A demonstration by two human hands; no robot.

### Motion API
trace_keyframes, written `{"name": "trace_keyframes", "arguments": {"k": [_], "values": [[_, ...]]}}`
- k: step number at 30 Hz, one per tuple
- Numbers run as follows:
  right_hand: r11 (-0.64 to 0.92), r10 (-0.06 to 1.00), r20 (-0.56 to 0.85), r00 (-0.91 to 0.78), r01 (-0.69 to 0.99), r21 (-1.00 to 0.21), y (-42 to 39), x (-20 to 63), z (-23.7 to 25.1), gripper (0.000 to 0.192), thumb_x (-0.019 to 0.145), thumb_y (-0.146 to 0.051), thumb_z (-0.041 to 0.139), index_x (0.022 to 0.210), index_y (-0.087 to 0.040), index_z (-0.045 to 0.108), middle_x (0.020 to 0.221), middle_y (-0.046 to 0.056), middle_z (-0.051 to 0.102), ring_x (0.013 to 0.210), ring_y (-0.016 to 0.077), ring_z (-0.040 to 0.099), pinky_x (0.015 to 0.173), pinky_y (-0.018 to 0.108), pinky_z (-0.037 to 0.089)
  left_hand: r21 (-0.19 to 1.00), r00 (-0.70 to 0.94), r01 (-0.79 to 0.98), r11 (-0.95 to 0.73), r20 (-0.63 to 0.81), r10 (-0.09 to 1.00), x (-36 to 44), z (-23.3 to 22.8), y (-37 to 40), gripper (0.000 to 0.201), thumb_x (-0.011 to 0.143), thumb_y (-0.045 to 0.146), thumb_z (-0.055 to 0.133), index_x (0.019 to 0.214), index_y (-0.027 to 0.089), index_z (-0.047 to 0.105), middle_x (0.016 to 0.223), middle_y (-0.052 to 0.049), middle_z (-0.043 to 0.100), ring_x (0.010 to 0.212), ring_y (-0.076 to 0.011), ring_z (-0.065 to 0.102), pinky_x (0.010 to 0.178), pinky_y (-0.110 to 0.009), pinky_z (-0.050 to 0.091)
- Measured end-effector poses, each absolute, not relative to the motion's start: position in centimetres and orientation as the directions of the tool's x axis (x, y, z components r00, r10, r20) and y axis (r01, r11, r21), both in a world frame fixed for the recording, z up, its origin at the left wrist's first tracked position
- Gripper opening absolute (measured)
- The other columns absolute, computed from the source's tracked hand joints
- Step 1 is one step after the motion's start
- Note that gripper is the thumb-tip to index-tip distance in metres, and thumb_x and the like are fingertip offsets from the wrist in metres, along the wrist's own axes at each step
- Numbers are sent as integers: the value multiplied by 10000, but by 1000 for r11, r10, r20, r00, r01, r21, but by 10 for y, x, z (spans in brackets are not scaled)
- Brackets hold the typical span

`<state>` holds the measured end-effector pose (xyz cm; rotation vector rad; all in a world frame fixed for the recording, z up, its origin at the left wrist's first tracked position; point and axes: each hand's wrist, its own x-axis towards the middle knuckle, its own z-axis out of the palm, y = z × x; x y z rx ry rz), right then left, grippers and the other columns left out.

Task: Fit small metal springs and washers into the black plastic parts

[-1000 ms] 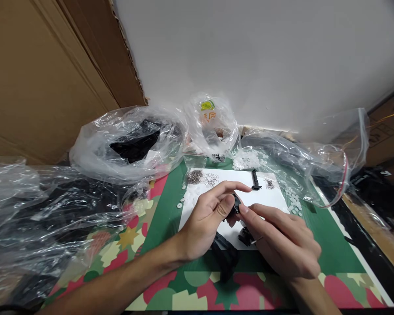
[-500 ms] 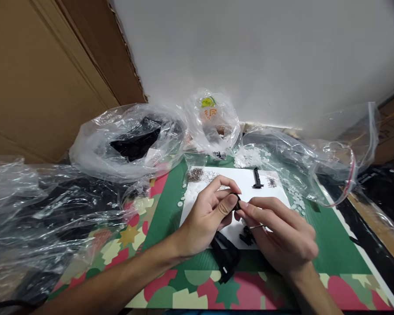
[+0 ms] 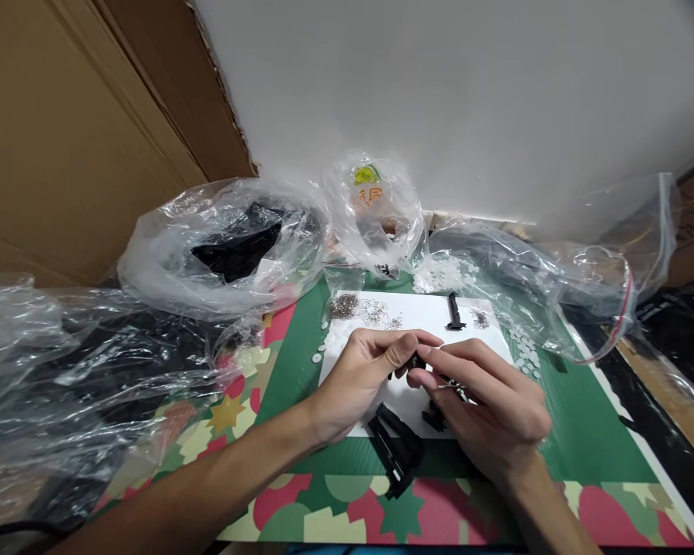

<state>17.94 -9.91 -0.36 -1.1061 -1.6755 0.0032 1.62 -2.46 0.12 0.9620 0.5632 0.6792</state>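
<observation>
My left hand (image 3: pixel 367 374) pinches a small black plastic part (image 3: pixel 416 361) between thumb and fingers, over the white sheet. The fingertips of my right hand (image 3: pixel 491 401) close on the same part from the other side. A thin shiny metal piece (image 3: pixel 452 383) shows between the right fingers; its kind is unclear. Much of the black part is hidden by fingers. Under the right hand lies another black plastic piece (image 3: pixel 433 418), partly covered. Nearer to me, two long black plastic pieces (image 3: pixel 396 451) lie at an angle to each other. A further black piece (image 3: pixel 454 312) rests at the sheet's far side.
On the white sheet (image 3: pixel 422 304) are piles of tiny brown metal pieces (image 3: pixel 344 306) and a smaller dark pile (image 3: pixel 480 318). White discs (image 3: pixel 523 351) are scattered at the right. Clear plastic bags (image 3: pixel 375 223) stand behind, and crumpled plastic (image 3: pixel 104 370) covers the left side.
The black part has turned and sits slightly lower between my fingers. My left index finger has stretched further right over it, and the right fingers have shifted slightly left.
</observation>
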Motion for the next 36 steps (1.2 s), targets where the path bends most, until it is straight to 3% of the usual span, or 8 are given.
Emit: {"name": "trace_keyframes", "arguments": {"k": [4, 10, 14, 17, 20, 24, 30, 36], "values": [[549, 667, 745, -3, 678, -489, -98, 181, -3, 225, 954, -93, 767, 1153, -197, 787, 945, 89, 792, 844, 201, 803, 649, 262, 646, 886, 710, -216, 411, -146, 689, 16, -3, -30, 500, 1002, 603, 682, 1066, 134, 843, 879, -87, 756, 852, -198, 641, 853, -311, 495], [472, 738, 671, 74, 654, -591, -96, 184, 1, 205, 967, -142, 763, 1156, -210, 807, 871, 47, 733, 653, 135, 653, 532, 240, 526, 790, 707, -274, 549, -221, 672, 15, 2, -31, 390, 973, 525, 754, 963, 135, 775, 761, -8, 540, 706, -117, 439, 682, -228, 381], [315, 874, 461, 156, 540, -781, -97, 187, 8, 126, 983, -257, 765, 1099, -233, 807, 739, -33, 582, 549, 99, 457, 478, 241, 389, 738, 737, -306, 601, -216, 641, 12, 9, -27, 414, 1044, 513, 656, 1366, 254, 656, 718, 58, 372, 610, -92, 281, 596, -182, 283], [206, 956, 272, 113, 404, -891, -91, 190, 16, 148, 1039, -345, 687, 1112, -236, 756, 744, -52, 534, 505, 77, 385, 431, 228, 308, 718, 742, -323, 616, -212, 636, 10, 11, -25, 379, 1077, 486, 605, 1401, 289, 597, 706, 84, 280, 580, -88, 192, 556, -162, 227], [165, 985, 174, -4, 330, -930, -80, 193, 26, 227, 1087, -410, 597, 1007, -211, 671, 743, -48, 500, 562, 88, 416, 473, 217, 331, 701, 742, -337, 629, -213, 636, 9, 11, -24, 333, 1090, 465, 578, 1374, 291, 582, 701, 94, 246, 571, -90, 146, 530, -155, 200], [147, 977, 100, -189, 256, -956, -65, 196, 32, 407, 1078, -497, 601, 808, -194, 561, 686, -58, 404, 594, 91, 340, 509, 225, 298, 689, 744, -343, 638, -215, 632, 9, 11, -23, 324, 1081, 435, 582, 1367, 285, 553, 699, 101, 239, 567, -89, 118, 520, -149, 187], [-45, 968, -50, -244, 24, -999, -60, 197, 18, 482, 1045, -595, 611, 775, -211, 501, 614, -92, 309, 517, 74, 213, 444, 226, 167, 779, 724, -304, 548, -185, 664, 9, 8, -23, 425, 1045, 511, 653, 1393, 313, 511, 701, 103, 230, 577, -94, 144, 535, -173, 188], [-198, 939, -105, -328, -265, -944, -71, 198, 2, 373, 1035, -500, 676, 840, -203, 563, 563, -117, 299, 460, 58, 213, 430, 200, 183, 942, 725, -209, 262, -31, 688, 6, 1, -23, 537, 1002, 483, 739, 1432, 292, 482, 719, 64, 495, 598, -96, 358, 593, -228, 264]]}}
